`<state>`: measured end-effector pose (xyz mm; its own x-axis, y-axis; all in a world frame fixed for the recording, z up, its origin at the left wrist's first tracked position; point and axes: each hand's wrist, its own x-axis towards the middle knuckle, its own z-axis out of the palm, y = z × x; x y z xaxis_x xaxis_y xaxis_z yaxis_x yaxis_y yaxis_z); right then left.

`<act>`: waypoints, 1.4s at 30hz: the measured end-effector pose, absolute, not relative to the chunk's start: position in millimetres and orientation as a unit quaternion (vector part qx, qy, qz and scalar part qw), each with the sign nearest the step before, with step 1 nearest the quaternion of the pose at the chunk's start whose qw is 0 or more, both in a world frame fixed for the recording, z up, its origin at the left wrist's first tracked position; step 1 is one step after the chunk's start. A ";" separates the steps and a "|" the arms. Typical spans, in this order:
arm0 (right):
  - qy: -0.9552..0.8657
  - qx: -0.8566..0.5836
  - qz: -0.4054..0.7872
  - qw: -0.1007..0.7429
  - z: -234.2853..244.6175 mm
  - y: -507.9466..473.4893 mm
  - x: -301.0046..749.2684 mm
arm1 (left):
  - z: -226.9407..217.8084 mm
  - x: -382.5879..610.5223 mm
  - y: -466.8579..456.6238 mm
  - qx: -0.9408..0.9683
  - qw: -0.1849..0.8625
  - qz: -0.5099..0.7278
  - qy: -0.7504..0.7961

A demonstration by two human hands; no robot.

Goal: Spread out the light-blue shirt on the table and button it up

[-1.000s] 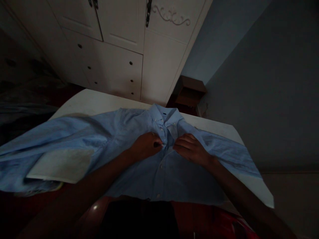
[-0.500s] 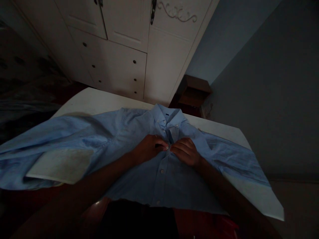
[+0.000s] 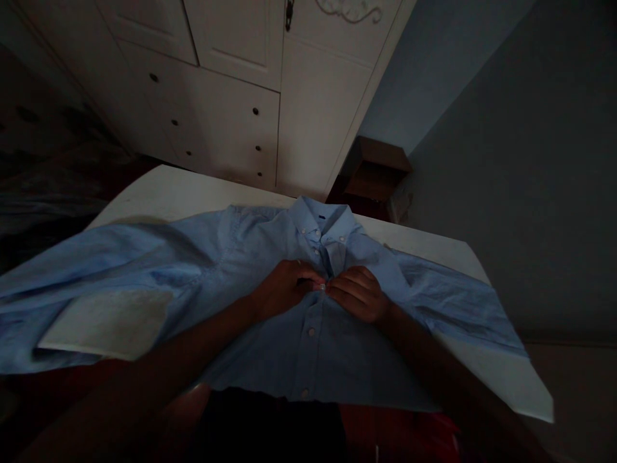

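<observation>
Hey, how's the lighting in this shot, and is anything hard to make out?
In the head view, light is dim, nearly black at bottom centre; the blue button-down shirt and white tabletop stay readable; the left hand and right hand look dark, their fingertips murky.

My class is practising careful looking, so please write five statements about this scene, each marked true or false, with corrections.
1. The left hand and right hand come together at the front of the blue shirt. True.
2. The shirt hangs from a hanger. False: it lies spread on the white table.
3. A brown box appears right of the white wardrobe. True.
4. The right hand lies flat on a cuff. False: its fingertips are at a button.
5. The collar is at the shirt's far side from the person. True.
</observation>
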<state>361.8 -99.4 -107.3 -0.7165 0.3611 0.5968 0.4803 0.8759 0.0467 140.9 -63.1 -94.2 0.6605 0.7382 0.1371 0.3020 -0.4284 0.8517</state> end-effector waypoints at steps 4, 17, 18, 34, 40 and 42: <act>-0.920 -0.221 -0.129 0.296 -104.8 -99.3 360.8 | -96.9 141.7 -63.9 0.814 0.406 0.272 0.313; -0.895 -0.249 -0.176 0.327 -106.7 -97.1 358.0 | -90.3 137.5 -68.8 0.830 0.407 0.288 0.250; -0.892 -0.261 -0.177 0.323 -107.2 -97.0 357.8 | -91.7 138.3 -69.7 0.833 0.396 0.289 0.256; -0.875 -0.317 -0.166 0.325 -110.5 -96.9 354.5 | -99.4 145.1 -72.1 0.818 0.375 0.240 0.363; -0.892 -0.300 -0.139 0.307 -114.5 -96.6 357.2 | -103.6 146.9 -74.9 0.807 0.365 0.258 0.386; -0.894 -0.309 -0.094 0.311 -114.7 -95.3 357.6 | -104.5 147.1 -75.9 0.804 0.363 0.265 0.389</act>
